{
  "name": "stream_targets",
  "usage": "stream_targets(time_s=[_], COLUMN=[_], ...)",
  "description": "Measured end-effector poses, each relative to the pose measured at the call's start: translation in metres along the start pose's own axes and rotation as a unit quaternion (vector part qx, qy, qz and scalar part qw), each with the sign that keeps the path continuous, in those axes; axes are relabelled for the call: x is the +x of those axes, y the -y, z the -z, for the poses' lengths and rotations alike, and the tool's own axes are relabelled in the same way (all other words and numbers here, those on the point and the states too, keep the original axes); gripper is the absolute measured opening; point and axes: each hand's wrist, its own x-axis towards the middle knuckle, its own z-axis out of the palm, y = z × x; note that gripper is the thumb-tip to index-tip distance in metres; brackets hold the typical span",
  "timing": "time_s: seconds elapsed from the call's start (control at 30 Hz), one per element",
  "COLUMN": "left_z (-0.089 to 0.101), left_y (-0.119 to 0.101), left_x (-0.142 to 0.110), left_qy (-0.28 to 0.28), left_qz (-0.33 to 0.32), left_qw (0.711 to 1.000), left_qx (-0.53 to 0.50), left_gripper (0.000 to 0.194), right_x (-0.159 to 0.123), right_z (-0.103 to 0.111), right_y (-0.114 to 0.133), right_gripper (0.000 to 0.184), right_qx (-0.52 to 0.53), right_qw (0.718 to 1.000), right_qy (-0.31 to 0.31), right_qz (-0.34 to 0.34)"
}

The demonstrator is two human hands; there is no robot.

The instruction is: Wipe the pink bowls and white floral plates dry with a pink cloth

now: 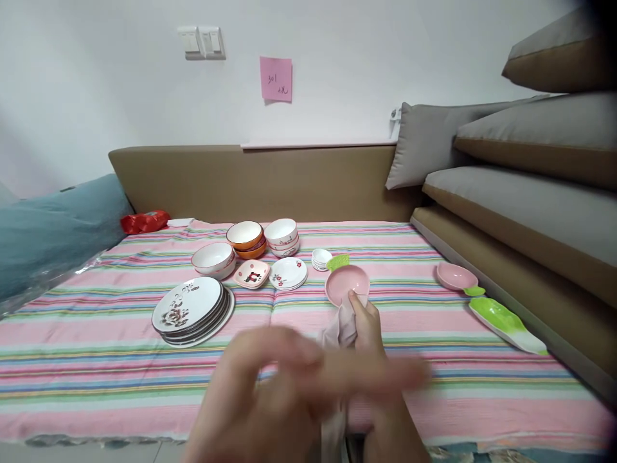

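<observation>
Blurred left hand (289, 379) over striped cloth's (96, 360) near edge

You see a round pink ceramic dish (347, 283) with a green leaf tab, a pale pink cloth (337, 331), on a pink, green and blue striped bedspread (96, 334).

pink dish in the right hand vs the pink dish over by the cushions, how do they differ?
The held pink dish is tipped up, its inside facing the camera, gripped by the right hand together with a pale cloth. The other pink dish lies flat on the striped cloth, untouched, next to a green leaf-shaped dish. The held one stands mid-table near the small white saucers; the other sits at the right edge. Both are pink with a green tab.
</observation>
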Motion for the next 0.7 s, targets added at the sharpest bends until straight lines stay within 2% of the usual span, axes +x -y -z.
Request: stream_targets(time_s=[0.07, 0.1, 0.13, 0.17, 0.23, 0.27, 0.33, 0.37, 0.43, 0.53, 0.6, 0.7], left_z=[-0.015, -0.021, -0.026, -0.029, -0.033, -0.035, -0.039, -0.042, -0.047, -0.049, -0.047, -0.041], left_y=[0.011, 0.023, 0.039, 0.056, 0.092, 0.109, 0.136, 0.147, 0.163, 0.176, 0.18, 0.182], left_x=[0.032, 0.046, 0.06, 0.071, 0.086, 0.09, 0.094, 0.096, 0.098, 0.103, 0.104, 0.101], left_qy=[0.01, -0.005, -0.026, -0.024, 0.041, 0.086, 0.133, 0.129, 0.078, 0.019, 0.019, 0.048], left_qz=[-0.014, -0.007, 0.017, 0.063, 0.176, 0.21, 0.242, 0.24, 0.215, 0.156, 0.116, 0.051], left_qw=[1.0, 1.0, 0.999, 0.995, 0.981, 0.972, 0.961, 0.962, 0.973, 0.985, 0.987, 0.985], left_qx=[-0.011, 0.009, 0.044, 0.077, 0.075, 0.055, 0.013, 0.002, 0.012, 0.071, 0.111, 0.158], left_gripper=[0.036, 0.034, 0.032, 0.034, 0.043, 0.048, 0.051, 0.051, 0.051, 0.049, 0.047, 0.046], right_x=[0.001, 0.001, 0.002, 0.002, 0.004, 0.005, 0.006, 0.007, 0.008, 0.009, 0.009, 0.011], right_z=[0.002, 0.003, 0.004, 0.005, 0.007, 0.007, 0.007, 0.006, 0.005, 0.003, 0.001, -0.005], right_y=[0.003, 0.004, 0.005, 0.006, 0.008, 0.008, 0.007, 0.006, 0.003, -0.002, -0.006, -0.01], right_gripper=[0.043, 0.044, 0.044, 0.044, 0.043, 0.042, 0.041, 0.04, 0.038, 0.036, 0.036, 0.039], right_qx=[-0.018, -0.028, -0.036, -0.043, -0.058, -0.064, -0.072, -0.076, -0.087, -0.112, -0.14, -0.21], right_qw=[1.0, 1.0, 0.999, 0.999, 0.997, 0.995, 0.991, 0.988, 0.98, 0.971, 0.97, 0.971], right_qy=[0.003, 0.007, 0.015, 0.027, 0.058, 0.074, 0.11, 0.129, 0.169, 0.208, 0.191, 0.098], right_qz=[-0.009, -0.009, -0.007, -0.002, 0.008, 0.015, 0.033, 0.043, 0.053, 0.04, 0.044, 0.065])
